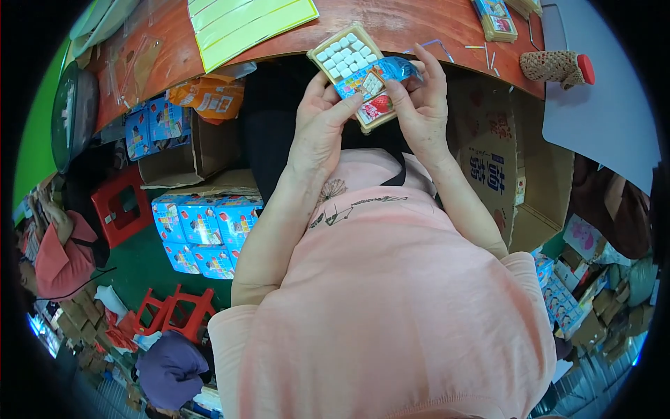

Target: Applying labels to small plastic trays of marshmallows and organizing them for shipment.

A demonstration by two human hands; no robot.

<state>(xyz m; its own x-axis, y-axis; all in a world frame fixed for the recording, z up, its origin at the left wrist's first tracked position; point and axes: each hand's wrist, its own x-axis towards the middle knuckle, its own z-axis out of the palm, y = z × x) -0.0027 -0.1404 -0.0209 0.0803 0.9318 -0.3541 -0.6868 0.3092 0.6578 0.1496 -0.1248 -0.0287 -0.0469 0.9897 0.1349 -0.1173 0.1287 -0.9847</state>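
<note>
Puzzle tray (347, 53), a tan frame filled with small white tiles, is held up in front of the person's chest, just at the near edge of the reddish wooden bench (419, 21). A colourful printed card in a clear blue-tinted wrapper (373, 80) lies over its lower half. Both forearms rise from the lower edge, elbows bent. The left hand (321, 115) has its grip pinching the tray's left side, thumb laid across the card; the right hand (421, 98) has its grip pressed on the wrapper's right end, fingers raised above it. On the bench lie one yellow-green sheet (244, 21), one more boxed puzzle (495, 17) and one bottle in a knitted cover with a red cap (558, 68). Below, on the green floor, stand a stack of blue boxes (202, 234), open cardboard cartons (520, 174) and two red stools (178, 311).
</note>
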